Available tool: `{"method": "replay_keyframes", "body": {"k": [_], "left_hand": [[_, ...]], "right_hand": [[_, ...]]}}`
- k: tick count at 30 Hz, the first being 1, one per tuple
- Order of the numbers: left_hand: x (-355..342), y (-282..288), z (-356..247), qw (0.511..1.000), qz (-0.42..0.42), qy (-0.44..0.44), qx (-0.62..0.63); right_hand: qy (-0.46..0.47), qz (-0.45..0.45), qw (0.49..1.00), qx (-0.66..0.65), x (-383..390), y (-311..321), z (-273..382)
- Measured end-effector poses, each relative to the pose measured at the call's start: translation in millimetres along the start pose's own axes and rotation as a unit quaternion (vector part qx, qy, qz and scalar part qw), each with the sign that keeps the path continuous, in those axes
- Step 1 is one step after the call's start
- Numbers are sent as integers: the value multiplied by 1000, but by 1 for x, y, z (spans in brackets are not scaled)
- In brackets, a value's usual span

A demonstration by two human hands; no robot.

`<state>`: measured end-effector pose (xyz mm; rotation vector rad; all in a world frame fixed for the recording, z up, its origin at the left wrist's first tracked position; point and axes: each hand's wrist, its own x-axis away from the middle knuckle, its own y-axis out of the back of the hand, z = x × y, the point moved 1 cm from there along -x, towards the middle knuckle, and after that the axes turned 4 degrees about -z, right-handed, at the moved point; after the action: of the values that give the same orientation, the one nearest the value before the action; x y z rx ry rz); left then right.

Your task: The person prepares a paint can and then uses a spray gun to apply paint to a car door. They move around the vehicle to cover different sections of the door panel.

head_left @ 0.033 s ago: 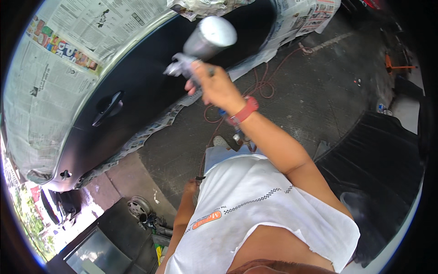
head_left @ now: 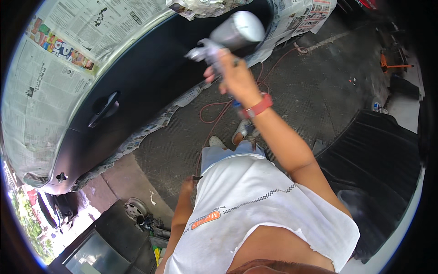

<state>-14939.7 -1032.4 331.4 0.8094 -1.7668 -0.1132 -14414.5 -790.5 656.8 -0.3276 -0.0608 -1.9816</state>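
Observation:
My right hand [head_left: 237,77], with a red band at the wrist, is wrapped round a spray gun [head_left: 211,52]. A silver-grey cup [head_left: 239,29] sits on top of the gun, tilted to the right. The gun's nozzle points left toward a dark car door panel [head_left: 150,73], apart from its surface. Farther left on the panel is the door handle [head_left: 105,108]. My left hand [head_left: 187,184] hangs low beside my white shirt, its fingers closed by a small dark piece I cannot make out, near the red hose.
Newspaper [head_left: 68,82] and clear film mask the car around the panel. A red hose [head_left: 214,119] loops over the dark floor by my feet. At the right lies a large black sheet-like piece [head_left: 369,160]; a wheel rim [head_left: 135,208] stands at the lower left.
My right hand has moved right and slightly up along the panel, carrying the spray gun. My left hand stays nearly where it was.

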Motion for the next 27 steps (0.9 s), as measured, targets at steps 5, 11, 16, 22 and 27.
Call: {"method": "replay_keyframes", "body": {"k": [5, 11, 16, 22, 27], "left_hand": [[-23, 32, -83, 982, -34, 92, 159], [-30, 63, -135, 981, -62, 64, 171], [-32, 69, -127, 985, -70, 65, 147], [-20, 63, -84, 990, -33, 97, 98], [-9, 50, -50, 990, -29, 104, 94]], "right_hand": [[25, -206, 978, 14, -13, 124, 1], [32, -306, 951, 31, -27, 213, 9], [19, -369, 927, 70, -36, 261, 1], [19, -388, 918, 80, -30, 246, -24], [21, -254, 964, 75, -3, 157, -42]]}}
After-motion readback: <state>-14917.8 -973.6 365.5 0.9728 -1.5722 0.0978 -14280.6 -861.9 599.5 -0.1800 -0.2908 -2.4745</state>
